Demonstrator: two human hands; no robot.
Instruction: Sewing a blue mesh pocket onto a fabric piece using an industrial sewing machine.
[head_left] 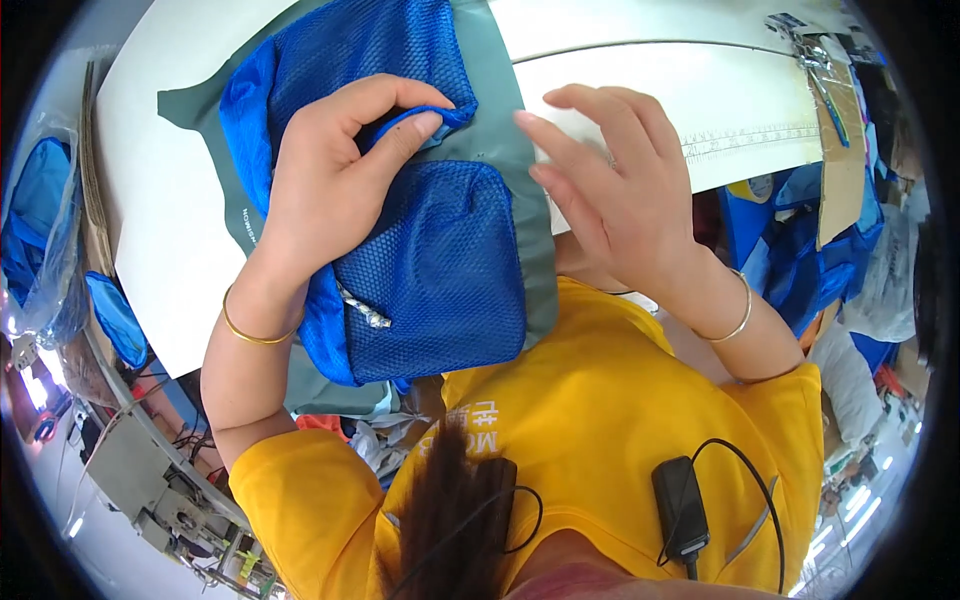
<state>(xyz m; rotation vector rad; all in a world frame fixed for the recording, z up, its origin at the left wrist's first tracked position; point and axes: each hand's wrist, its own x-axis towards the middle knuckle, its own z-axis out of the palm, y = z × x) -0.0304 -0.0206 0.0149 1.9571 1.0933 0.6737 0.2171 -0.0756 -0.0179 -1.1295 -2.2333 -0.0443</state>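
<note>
A blue mesh pouch [435,265] lies on a grey-green fabric piece [540,220], with a second blue mesh section [350,50] above it. Between the two, my left hand [335,165] pinches a folded blue edge between thumb and forefinger. To the right of that edge my right hand [625,165] is raised over the fabric's border, its fingers apart and curved, holding nothing I can see. A short grey-white patterned cord end [368,310] sticks out at the pouch's left side. The grey-green piece hangs past the table's near edge toward my lap.
The white table [600,80] carries ruler markings [745,143] on its right part. Scissors [812,55] and a blue pen [836,120] lie at the far right by cardboard [845,180]. Blue fabric goods in plastic bags [45,230] stand at the left.
</note>
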